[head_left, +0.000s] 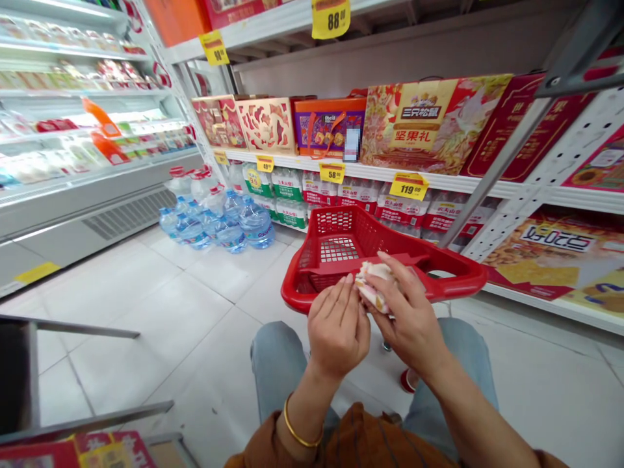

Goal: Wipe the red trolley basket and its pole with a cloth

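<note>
Above a basket's rim (297, 289), left hand (338, 331) and right hand (409, 322) clench a wrapped-looking snack (373, 289), floor (170, 331) open leftward.

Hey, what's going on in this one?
A person in a supermarket aisle holds a small white-and-pink wrapped item between their left hand and right hand, just above a red plastic shopping basket. A gold bangle circles the left wrist. Ahead, gift boxes line a shelf, and large bottles of water stand on the tiled floor.

The crumpled packet (374, 287) is white with pink patches.
</note>
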### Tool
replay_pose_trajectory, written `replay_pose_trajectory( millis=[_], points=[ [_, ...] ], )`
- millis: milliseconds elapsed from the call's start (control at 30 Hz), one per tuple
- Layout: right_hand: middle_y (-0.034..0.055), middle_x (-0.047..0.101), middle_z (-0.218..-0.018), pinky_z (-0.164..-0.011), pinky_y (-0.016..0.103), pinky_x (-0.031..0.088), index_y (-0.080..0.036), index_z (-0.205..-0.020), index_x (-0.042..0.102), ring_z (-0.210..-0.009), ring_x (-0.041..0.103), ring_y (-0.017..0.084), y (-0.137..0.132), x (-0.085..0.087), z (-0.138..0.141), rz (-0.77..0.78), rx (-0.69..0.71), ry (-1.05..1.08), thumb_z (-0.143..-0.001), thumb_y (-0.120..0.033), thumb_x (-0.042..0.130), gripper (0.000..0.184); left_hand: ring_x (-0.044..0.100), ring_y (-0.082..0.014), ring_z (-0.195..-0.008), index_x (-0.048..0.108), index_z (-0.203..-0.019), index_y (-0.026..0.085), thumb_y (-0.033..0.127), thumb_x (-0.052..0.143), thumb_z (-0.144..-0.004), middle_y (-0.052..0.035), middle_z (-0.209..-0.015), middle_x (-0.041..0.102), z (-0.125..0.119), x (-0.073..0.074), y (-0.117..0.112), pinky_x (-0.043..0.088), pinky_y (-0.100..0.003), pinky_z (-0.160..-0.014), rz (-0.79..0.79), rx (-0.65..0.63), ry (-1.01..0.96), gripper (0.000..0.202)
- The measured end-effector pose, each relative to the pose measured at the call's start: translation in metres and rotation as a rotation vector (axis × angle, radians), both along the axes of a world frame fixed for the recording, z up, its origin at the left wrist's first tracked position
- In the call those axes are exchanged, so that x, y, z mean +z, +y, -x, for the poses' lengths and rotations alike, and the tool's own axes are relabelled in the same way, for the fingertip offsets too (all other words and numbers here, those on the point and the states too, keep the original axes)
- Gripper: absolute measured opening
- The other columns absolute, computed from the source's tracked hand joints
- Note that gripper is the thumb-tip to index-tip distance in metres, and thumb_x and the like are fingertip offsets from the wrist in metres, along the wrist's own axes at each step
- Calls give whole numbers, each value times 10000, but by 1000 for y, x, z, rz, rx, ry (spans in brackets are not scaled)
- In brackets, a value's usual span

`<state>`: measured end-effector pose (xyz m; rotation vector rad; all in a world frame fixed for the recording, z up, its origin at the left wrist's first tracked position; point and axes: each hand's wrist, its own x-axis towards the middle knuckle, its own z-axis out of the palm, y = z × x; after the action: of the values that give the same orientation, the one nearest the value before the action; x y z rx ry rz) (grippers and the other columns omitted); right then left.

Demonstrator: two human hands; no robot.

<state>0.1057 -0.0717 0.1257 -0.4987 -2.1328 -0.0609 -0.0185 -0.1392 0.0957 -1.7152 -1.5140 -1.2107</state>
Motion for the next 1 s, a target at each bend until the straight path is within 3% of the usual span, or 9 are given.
replay_pose_trajectory(
  millis=[167, 533, 800, 900, 1000],
  points=[
    [137, 653, -1162, -1049, 523, 419, -134, -1145, 600, -1150, 570, 284, 1, -1, 5, -35, -33, -108, -874, -209, 563, 283, 644, -249, -1090, 606, -1135, 45, 94, 463, -819, -185, -1120, 691, 1, -2, -2, 481, -394, -966, 7, -19, 29, 350],
    [68, 690, -1098, -1049, 525, 399, -201, -1084, 649, -1155, 553, 277, 20, 4, -16, -15, -97, -72, -843, -205, 596, 247, 617, -235, -1142, 577, -1205, 61, 119, 516, -845, -159, -1180, 671, 4, -5, -2, 452, -376, -998, 31, -24, 118, 369],
    [87, 691, -1052, -899, 421, 493, -183, -1076, 646, -971, 614, 226, 28, 6, -32, -17, -161, -24, -854, -177, 576, 233, 630, -234, -1116, 591, -1184, 56, 124, 522, -851, -155, -1163, 680, 1, -6, 0, 447, -374, -992, 19, -14, 125, 347],
    [91, 689, -1055, -895, 419, 490, -182, -1080, 643, -986, 616, 230, 26, 6, -34, 14, -208, 17, -858, -184, 580, 231, 628, -229, -1119, 594, -1184, 62, 125, 513, -850, -153, -1164, 680, -1, -6, 0, 438, -368, -997, 13, -14, 112, 349],
    [88, 685, -1080, -910, 418, 490, -193, -1117, 624, -1008, 612, 222, 16, 8, -27, 12, -155, 41, -864, -175, 577, 258, 622, -231, -1130, 591, -1189, 60, 124, 502, -852, -162, -1177, 672, -2, -6, 0, 432, -366, -1000, 16, -20, 98, 354]
  ],
)
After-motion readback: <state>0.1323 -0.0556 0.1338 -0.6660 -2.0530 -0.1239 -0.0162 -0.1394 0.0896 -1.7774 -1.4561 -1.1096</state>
